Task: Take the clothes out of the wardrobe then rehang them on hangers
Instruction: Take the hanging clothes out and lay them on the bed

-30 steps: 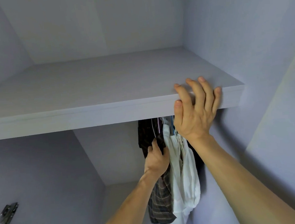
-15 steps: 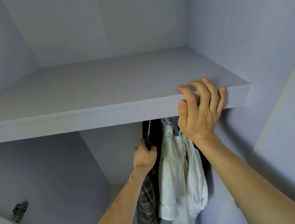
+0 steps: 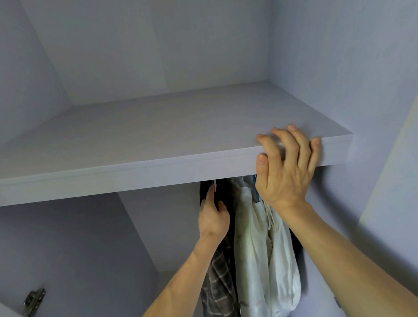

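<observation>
Hanging under the right end of the shelf (image 3: 150, 138), the clothes (image 3: 236, 257) form one tight bunch inside the wardrobe. A dark plaid garment (image 3: 219, 291) is at the left of the bunch, with white garments (image 3: 253, 243) touching it on its right. Each piece hangs with its long axis vertical, hem down, and is seen nearly edge-on. A pale hanger hook (image 3: 215, 183) points straight up from the plaid garment's top and passes out of sight behind the shelf's front edge (the rail itself is hidden).

The left hand (image 3: 213, 218) is the nearer one. It lies against the plaid garment's shoulder, directly below the hook, with the forefinger stretched up alongside it and the thumb raised just beside it. The other fingers are hidden, so it cannot be told whether this hand actually holds anything.

The right hand (image 3: 285, 172) is up and to the right of the bunch and apart from the cloth. Its fingers are hooked over the shelf's front edge and its thumb is pressed on the edge's face, so it grasps the shelf, probably as a brace.

The coming move turns on that upward line. The hook probably has to be raised off the unseen rail by the left hand before the garment can come forward and out. A metal hinge (image 3: 24, 316) sits at lower left, well apart from all of this.
</observation>
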Demonstrator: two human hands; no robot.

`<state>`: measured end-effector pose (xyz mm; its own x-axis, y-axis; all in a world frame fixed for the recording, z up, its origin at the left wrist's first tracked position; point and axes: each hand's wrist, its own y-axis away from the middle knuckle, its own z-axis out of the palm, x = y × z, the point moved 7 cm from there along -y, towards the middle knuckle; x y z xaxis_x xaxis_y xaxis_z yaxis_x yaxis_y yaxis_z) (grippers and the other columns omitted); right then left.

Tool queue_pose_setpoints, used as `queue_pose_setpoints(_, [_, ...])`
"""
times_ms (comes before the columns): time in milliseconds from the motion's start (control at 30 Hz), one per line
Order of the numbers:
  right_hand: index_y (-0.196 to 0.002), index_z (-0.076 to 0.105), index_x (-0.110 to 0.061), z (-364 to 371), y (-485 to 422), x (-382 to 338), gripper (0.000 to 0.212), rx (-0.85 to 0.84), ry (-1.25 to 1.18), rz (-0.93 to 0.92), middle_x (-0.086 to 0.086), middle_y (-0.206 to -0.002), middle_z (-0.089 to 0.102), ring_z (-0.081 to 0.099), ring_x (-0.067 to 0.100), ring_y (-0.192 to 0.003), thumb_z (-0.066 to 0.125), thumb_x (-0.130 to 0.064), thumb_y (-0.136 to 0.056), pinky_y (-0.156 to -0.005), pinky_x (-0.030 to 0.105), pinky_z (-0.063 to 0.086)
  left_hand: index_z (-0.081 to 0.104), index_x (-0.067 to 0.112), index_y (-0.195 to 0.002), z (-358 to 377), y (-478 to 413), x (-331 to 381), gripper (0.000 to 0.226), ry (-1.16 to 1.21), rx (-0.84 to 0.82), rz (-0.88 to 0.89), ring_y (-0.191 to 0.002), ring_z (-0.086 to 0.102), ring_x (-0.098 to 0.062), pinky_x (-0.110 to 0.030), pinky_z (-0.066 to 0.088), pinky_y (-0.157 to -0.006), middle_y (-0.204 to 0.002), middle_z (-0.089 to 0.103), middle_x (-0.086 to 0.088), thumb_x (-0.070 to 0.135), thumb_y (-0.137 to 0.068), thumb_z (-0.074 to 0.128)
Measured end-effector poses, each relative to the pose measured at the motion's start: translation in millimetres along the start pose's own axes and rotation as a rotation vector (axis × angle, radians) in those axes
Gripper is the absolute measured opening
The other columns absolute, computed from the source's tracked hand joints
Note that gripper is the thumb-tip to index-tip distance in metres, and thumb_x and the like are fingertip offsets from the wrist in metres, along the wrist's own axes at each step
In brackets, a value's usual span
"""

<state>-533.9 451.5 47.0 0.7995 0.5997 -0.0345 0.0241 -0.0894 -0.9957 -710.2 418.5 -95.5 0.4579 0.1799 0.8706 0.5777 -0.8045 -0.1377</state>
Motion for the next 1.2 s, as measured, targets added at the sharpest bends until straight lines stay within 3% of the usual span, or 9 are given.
queue_pose_setpoints(167, [-0.128,0.058,-0.027,1.0,-0.2,0.1,0.035,-0.032,0.007,0.003,0.004,-0.132,0.057,0.044,0.027,-0.135,0.034,-0.032,-0.103,-0.12,0.05,0.016,0.026,0.03,-0.156,-11.9,1.6,8.2,0.057,0.055,0.037,0.01,-0.115,0.056,-0.049,-0.055,0.051,-0.095,-0.133,0.061,-0.017,0.013,-0.102,0.039])
queue_pose_setpoints(300, [-0.13,0.058,-0.026,-0.8,-1.8,-0.7,0.036,-0.074,-0.003,0.006,0.006,-0.136,0.056,0.042,0.027,-0.137,0.035,-0.032,-0.103,-0.12,0.052,0.016,0.031,0.034,-0.153,-18.3,20.2,-0.3,0.055,0.077,0.051,0.042,-0.112,0.063,-0.028,-0.033,0.054,-0.095,-0.142,0.056,0.006,0.016,-0.103,0.04])
queue_pose_setpoints(433, [-0.144,0.048,-0.024,-4.5,0.6,-3.4,0.043,-0.131,-0.046,0.021,0.008,-0.15,0.044,0.031,0.029,-0.146,0.035,-0.033,-0.104,-0.121,0.055,0.013,0.041,0.036,-0.148,-23.0,53.8,-36.3,0.05,0.116,0.031,-0.034,-0.049,0.048,-0.004,-0.017,0.046,-0.052,-0.066,0.061,0.015,0.016,-0.101,0.045])
queue_pose_setpoints(600, [-0.155,0.03,-0.01,-14.3,49.8,-36.7,0.068,-0.268,-0.218,0.108,0.026,-0.16,0.019,0.012,0.04,-0.151,0.053,-0.037,-0.097,-0.121,0.059,0.009,0.044,0.061,-0.125,-51.3,119.5,-101.9,0.051,0.122,-0.002,-0.171,-0.046,0.036,-0.008,-0.024,0.044,-0.049,-0.053,0.046,0.012,0.017,-0.1,0.047])
queue_pose_setpoints(700, [-0.149,0.037,-0.008,-16.4,125.1,-86.6,0.065,-0.595,-0.471,0.17,0.02,-0.16,0.022,0.02,0.035,-0.15,0.054,-0.041,-0.096,-0.121,0.054,0.021,0.049,0.061,-0.124,-73.6,171.2,-148.7,0.051,0.104,0.002,-0.292,-0.048,0.036,-0.011,-0.023,0.041,-0.05,-0.054,0.046,0.012,0.018,-0.097,0.047])
queue_pose_setpoints(833, [-0.145,0.04,-0.014,-24.0,247.7,-168.4,0.069,-1.343,-0.789,0.415,0.008,-0.153,0.036,0.03,0.025,-0.143,0.044,-0.061,-0.094,-0.112,0.046,0.037,0.049,0.067,-0.126,-102.5,264.5,-200.8,0.055,0.047,0.03,-0.417,-0.045,0.037,-0.007,-0.018,0.04,-0.05,-0.057,0.054,0.009,0.023,-0.092,0.047])
queue_pose_setpoints(1000, [-0.122,0.056,-0.017,-85.0,353.8,-279.9,0.04,-1.964,-0.994,0.322,-0.006,-0.115,0.057,0.056,0.022,-0.116,0.05,-0.048,-0.098,-0.095,0.038,0.046,0.041,0.065,-0.128,-126.9,393.0,-232.3,0.059,-0.082,0.104,-0.662,-0.056,0.056,-0.003,-0.014,0.046,-0.062,-0.081,0.07,0.024,0.028,-0.083,0.048])
queue_pose_setpoints(1100, [-0.102,0.062,-0.016,-147.0,393.4,-327.2,0.032,-2.158,-0.988,0.107,0.007,-0.1,0.068,0.06,0.034,-0.098,0.038,-0.037,-0.104,-0.086,0.042,0.048,0.047,0.057,-0.132,-138.7,482.9,-237.5,0.059,-0.073,0.21,-0.855,-0.077,0.065,-0.004,-0.021,0.052,-0.077,-0.098,0.073,0.015,0.031,-0.079,0.049])
queue_pose_setpoints(1200, [-0.099,0.073,-0.011,-221.1,404.1,-365.4,0.038,-2.026,-1.102,-0.34,0.011,-0.111,0.07,0.059,0.031,-0.114,0.041,-0.029,-0.104,-0.099,0.04,0.042,0.05,0.052,-0.123,-142.3,573.1,-232.0,0.049,-0.094,0.294,-1.021,-0.091,0.066,-0.015,-0.03,0.053,-0.081,-0.102,0.072,0.008,0.041,-0.076,0.049])
